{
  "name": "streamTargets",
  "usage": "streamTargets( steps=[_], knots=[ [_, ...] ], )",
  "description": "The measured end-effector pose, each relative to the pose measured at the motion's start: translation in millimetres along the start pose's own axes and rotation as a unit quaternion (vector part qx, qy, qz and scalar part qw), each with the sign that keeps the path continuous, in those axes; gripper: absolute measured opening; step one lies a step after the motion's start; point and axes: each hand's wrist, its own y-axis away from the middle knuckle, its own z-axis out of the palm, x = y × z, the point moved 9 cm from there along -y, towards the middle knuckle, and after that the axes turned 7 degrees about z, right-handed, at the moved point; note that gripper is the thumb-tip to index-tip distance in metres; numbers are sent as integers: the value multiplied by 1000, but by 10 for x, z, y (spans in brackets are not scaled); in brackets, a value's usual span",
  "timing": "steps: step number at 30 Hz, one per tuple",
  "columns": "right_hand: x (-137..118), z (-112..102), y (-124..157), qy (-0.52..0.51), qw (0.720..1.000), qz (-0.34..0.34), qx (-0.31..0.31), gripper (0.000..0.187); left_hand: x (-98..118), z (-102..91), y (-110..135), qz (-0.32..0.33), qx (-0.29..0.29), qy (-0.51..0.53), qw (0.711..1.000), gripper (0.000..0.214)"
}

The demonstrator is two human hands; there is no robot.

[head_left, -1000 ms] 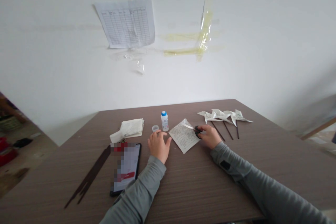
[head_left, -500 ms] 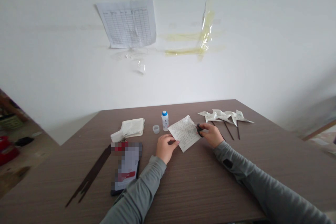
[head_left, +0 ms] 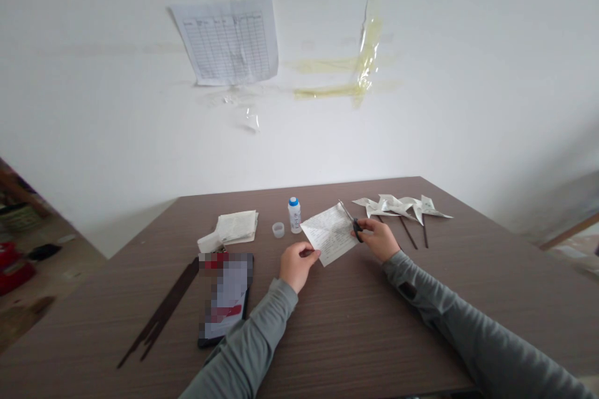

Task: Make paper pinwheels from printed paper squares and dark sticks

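Pinched in my left hand (head_left: pixel 297 266) is the near-left edge of a square sheet of printed paper (head_left: pixel 329 234), held tilted over the table. Black-handled scissors (head_left: pixel 358 230) are in my right hand (head_left: pixel 380 240), the fingers closed round the handles. Their blades lie along the paper's upper right edge, pointing up and away; whether they are cutting into it I cannot tell. Just beyond the sheet stands a white bottle with a blue cap (head_left: pixel 294 214), and beside it a small clear cup (head_left: pixel 278 230).
Several paper pinwheels on dark sticks (head_left: pixel 397 206) lie at the back right. To the left are a stack of paper squares (head_left: pixel 238 226), a bundle of dark sticks (head_left: pixel 163 312) and a phone (head_left: pixel 227 299). A white wall (head_left: pixel 327 143) rises behind the brown table (head_left: pixel 350 330).
The scissors have shifted at the paper's right edge, and their blades now show clearly. The sheet has tilted slightly, its lower corner rising a little. Both hands have barely moved.
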Motion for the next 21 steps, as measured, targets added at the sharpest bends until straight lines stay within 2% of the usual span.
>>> streamTargets(
  steps=[5, 10, 15, 21],
  knots=[
    [-11, 17, 24, 21, 1000, 11, -5, 18, -61, 104, 39, -69, -15, 79, 994, 24],
    [-114, -46, 73, 100, 994, -36, 14, 17, -83, 117, 61, -114, -3, 137, 984, 30],
    [-136, -102, 78, 142, 988, -54, 28, 19, -112, 63, 56, -134, 17, 155, 979, 36],
    [-78, 14, 107, 165, 986, -39, 2, 17, -176, 4, 47, -158, 35, 140, 977, 40]
  ],
)
